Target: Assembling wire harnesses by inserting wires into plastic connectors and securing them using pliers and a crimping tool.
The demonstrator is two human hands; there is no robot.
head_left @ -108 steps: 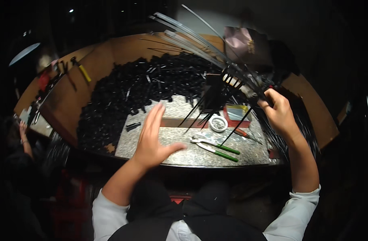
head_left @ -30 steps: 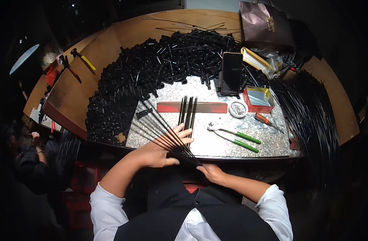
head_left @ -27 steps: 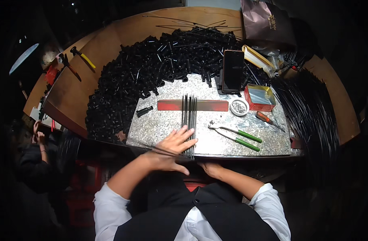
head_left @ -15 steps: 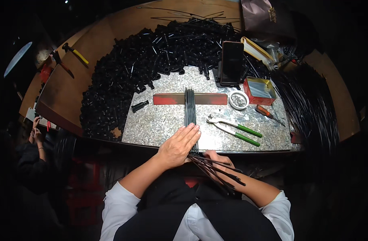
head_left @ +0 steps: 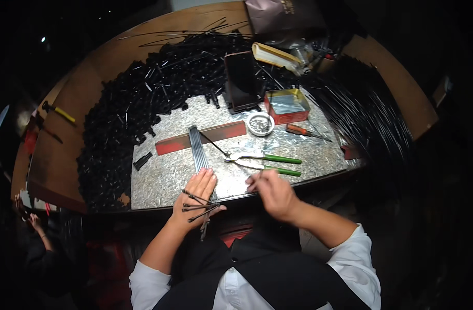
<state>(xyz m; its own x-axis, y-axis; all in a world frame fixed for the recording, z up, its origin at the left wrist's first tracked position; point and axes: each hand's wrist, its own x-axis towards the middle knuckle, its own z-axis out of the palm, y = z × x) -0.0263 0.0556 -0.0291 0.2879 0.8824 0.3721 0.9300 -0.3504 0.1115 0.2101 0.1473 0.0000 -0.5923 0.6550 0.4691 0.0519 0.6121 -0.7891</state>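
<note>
My left hand (head_left: 195, 199) lies with fingers stretched out over a bundle of thin black rods (head_left: 198, 147), near the front edge of the board. The far ends of the rods rest across a flat red-and-dark bar (head_left: 172, 145). Their knobbed near ends fan out over the back of that hand. To the right, my right hand (head_left: 279, 196) hovers by the board's edge with curled, slightly blurred fingers; what they hold, if anything, is hidden. One dark rod (head_left: 214, 144) slants away from the bundle towards green-handled pliers (head_left: 265, 162).
A heap of black tubular parts (head_left: 117, 113) surrounds the speckled board (head_left: 164, 186). On it stand a phone (head_left: 240, 80), a white bowl of small bits (head_left: 260, 124), a red tin (head_left: 288, 116) and an orange screwdriver (head_left: 301, 130). Loose black rods (head_left: 371, 108) cover the right side. Another person's hand (head_left: 36, 223) shows far left.
The view has shifted, moving the table leftward. The rods' near ends have swung from my right forearm onto the back of my left hand. My right hand has come up from below the edge.
</note>
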